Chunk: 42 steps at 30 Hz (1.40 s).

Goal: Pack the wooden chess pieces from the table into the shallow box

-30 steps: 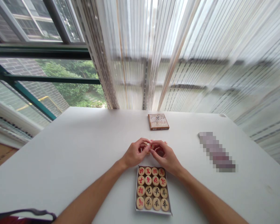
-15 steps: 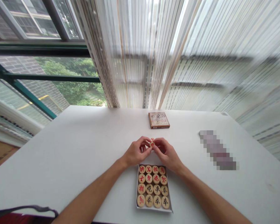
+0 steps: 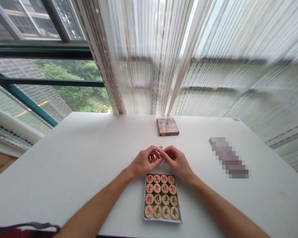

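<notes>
Held piece: small round pale-wood disc (image 3: 160, 154), between the white table (image 3: 89, 158)'s far edge and the open white-walled tray (image 3: 162, 221) of similar discs toward the near edge.
Handling: probably light, stiff and smooth; best gripped by the rim.
Left hand (image 3: 144, 162): thumb and fingertips pinching the disc, other fingers curled.
Right hand (image 3: 175, 160): pinching its opposite side; both forearms angle inward from the near corners.
Beyond fingertips: red-marked wooden disc (image 3: 161, 147).
Far edge: flat brown-sided printed box (image 3: 168, 126).
</notes>
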Tool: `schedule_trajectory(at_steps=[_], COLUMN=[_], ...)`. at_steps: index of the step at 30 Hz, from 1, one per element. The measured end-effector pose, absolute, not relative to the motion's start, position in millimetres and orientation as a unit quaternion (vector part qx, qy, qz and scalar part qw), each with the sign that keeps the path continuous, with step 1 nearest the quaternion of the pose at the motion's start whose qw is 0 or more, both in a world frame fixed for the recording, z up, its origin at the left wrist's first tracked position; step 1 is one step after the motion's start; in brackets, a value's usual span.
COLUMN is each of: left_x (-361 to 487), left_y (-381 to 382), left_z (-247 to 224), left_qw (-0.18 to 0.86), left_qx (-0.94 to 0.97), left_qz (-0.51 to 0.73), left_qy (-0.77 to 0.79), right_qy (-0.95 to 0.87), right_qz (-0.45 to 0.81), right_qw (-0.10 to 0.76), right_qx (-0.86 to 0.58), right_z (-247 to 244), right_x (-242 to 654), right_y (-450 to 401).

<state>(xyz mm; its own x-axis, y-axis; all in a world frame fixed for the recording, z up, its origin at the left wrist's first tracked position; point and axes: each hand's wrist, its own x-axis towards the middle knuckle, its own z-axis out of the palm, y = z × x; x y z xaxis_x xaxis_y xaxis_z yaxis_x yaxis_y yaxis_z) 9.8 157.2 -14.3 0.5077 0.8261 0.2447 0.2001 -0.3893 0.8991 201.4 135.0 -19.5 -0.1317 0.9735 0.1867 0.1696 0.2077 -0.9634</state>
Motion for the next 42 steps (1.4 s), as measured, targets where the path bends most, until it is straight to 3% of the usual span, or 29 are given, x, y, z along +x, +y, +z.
schedule_trajectory(at_steps=[19, 34, 42], left_x=[10.7, 7.9, 8.8], left_y=[160.7, 163.8, 161.7], left_z=[-15.3, -19.1, -14.4], left_qw=[0.478, 0.495, 0.498], left_qx=[0.708, 0.691, 0.684], left_qz=[0.384, 0.382, 0.388], left_qy=[0.349, 0.362, 0.365], right_qy=[-0.635, -0.733, -0.724], right_qz=[0.431, 0.298, 0.309], right_qw=[0.491, 0.454, 0.452], right_qx=[-0.413, -0.409, -0.42], right_z=[-15.4, -15.4, -13.5], right_x=[200.5, 199.0, 197.8], right_y=[133.9, 129.5, 130.3])
